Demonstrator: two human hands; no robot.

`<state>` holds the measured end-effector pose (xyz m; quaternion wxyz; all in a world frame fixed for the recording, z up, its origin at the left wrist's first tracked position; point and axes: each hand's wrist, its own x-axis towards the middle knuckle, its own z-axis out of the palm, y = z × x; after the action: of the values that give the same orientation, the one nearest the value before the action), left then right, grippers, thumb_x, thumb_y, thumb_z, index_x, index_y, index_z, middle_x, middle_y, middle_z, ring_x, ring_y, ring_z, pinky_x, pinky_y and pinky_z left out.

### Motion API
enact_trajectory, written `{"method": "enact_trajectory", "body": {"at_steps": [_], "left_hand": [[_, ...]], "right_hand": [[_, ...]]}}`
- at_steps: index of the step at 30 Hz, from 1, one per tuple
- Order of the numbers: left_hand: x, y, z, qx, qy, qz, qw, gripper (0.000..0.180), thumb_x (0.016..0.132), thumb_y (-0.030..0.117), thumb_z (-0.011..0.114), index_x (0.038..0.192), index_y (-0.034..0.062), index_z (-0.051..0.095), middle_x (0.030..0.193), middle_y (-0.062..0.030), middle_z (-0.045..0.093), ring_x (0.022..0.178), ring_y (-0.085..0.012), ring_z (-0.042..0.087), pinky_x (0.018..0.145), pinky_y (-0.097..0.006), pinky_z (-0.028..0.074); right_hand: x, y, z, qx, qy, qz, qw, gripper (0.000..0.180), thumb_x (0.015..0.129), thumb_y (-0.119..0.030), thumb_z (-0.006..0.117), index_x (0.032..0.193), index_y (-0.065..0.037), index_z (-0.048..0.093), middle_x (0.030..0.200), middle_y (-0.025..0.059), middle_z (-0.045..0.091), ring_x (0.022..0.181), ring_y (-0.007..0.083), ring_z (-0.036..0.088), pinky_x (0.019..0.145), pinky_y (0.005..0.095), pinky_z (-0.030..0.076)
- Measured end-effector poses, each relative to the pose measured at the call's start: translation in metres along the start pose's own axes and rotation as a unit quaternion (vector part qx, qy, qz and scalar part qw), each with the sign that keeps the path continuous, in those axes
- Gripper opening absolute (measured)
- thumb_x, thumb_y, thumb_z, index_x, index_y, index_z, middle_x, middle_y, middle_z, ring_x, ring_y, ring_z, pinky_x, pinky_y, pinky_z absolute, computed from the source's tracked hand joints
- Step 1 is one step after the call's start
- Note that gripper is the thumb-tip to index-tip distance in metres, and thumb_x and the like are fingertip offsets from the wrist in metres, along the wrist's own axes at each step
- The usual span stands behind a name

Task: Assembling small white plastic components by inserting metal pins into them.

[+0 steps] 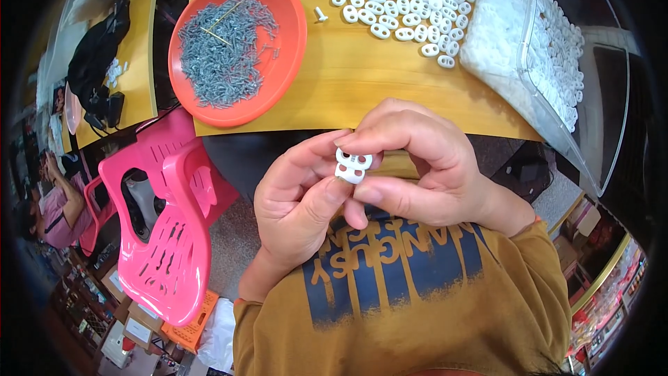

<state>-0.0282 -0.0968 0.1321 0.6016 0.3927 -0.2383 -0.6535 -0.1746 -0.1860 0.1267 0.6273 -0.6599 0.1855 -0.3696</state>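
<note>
I see my left hand [303, 198] and right hand [417, 167] both with grip closed on one small white plastic clip [352, 166], pinched between fingertips just off the near edge of the tabletop [362, 90], above my lap. On it: one orange dish [289, 35] of grey screws [223, 49], too many to count, one loose white pin [321, 14], dozens of white oval pieces [403, 0], one clear bin [536, 49] overhanging the right edge. Bare wood lies between dish and ovals; one pink chair [174, 230] crowds my left.

Two hands: left hand [296, 202], right hand [417, 167]. Two white plastic pieces [353, 166] between fingers. One orange dish [285, 42]; grey screws [223, 49] too many to count. One clear bin [557, 125]. Two pink chairs [174, 237].
</note>
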Motion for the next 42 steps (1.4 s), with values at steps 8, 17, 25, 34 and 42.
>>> {"method": "enact_trajectory", "body": {"at_steps": [8, 17, 25, 34, 42], "left_hand": [[-0.006, -0.008, -0.005, -0.014, -0.047, 0.021, 0.999, 0.031, 0.089, 0.004, 0.051, 0.119, -0.0004, 0.045, 0.103, -0.0157, 0.058, 0.066, -0.012, 0.059, 0.057, -0.021, 0.05], [-0.005, -0.018, -0.005, -0.005, -0.071, 0.08, 0.994, 0.031, 0.087, 0.002, 0.054, 0.117, 0.0009, 0.045, 0.104, -0.0123, 0.056, 0.067, -0.0095, 0.056, 0.057, -0.019, 0.047], [-0.005, -0.015, 0.001, -0.01, -0.057, 0.069, 0.996, 0.032, 0.086, 0.0, 0.054, 0.117, -0.0004, 0.046, 0.101, -0.0101, 0.056, 0.065, -0.0074, 0.054, 0.055, -0.018, 0.045], [-0.007, -0.013, 0.006, -0.009, -0.033, 0.053, 0.998, 0.033, 0.087, -0.001, 0.053, 0.119, -0.0018, 0.045, 0.094, -0.0094, 0.059, 0.066, -0.0077, 0.056, 0.058, -0.018, 0.047], [-0.007, -0.013, 0.006, -0.06, -0.033, 0.032, 0.997, 0.033, 0.087, -0.003, 0.051, 0.12, -0.0028, 0.044, 0.103, -0.014, 0.058, 0.074, -0.0128, 0.061, 0.066, -0.023, 0.052]], "right_hand": [[-0.005, -0.002, -0.008, -0.037, -0.058, 0.011, 0.998, 0.03, 0.074, -0.004, 0.069, 0.103, -0.001, 0.059, 0.091, 0.008, 0.06, 0.081, 0.0185, 0.057, 0.071, 0.0279, 0.045], [-0.01, 0.003, -0.008, 0.006, -0.035, -0.037, 0.999, 0.029, 0.076, -0.008, 0.069, 0.102, -0.001, 0.06, 0.09, 0.0115, 0.057, 0.078, 0.0184, 0.057, 0.066, 0.0266, 0.045], [-0.012, 0.005, -0.008, 0.022, -0.026, -0.045, 0.998, 0.027, 0.076, -0.006, 0.068, 0.102, 0.0, 0.061, 0.088, 0.0111, 0.056, 0.075, 0.0172, 0.056, 0.064, 0.0261, 0.045], [-0.014, 0.006, -0.007, 0.07, -0.025, -0.033, 0.997, 0.031, 0.076, -0.006, 0.068, 0.105, 0.0, 0.06, 0.09, 0.011, 0.055, 0.075, 0.0171, 0.055, 0.064, 0.0266, 0.045], [-0.013, 0.006, -0.008, 0.057, -0.03, -0.035, 0.997, 0.035, 0.075, -0.012, 0.071, 0.107, 0.0, 0.059, 0.091, 0.0108, 0.054, 0.077, 0.0173, 0.054, 0.065, 0.0265, 0.044]]}}
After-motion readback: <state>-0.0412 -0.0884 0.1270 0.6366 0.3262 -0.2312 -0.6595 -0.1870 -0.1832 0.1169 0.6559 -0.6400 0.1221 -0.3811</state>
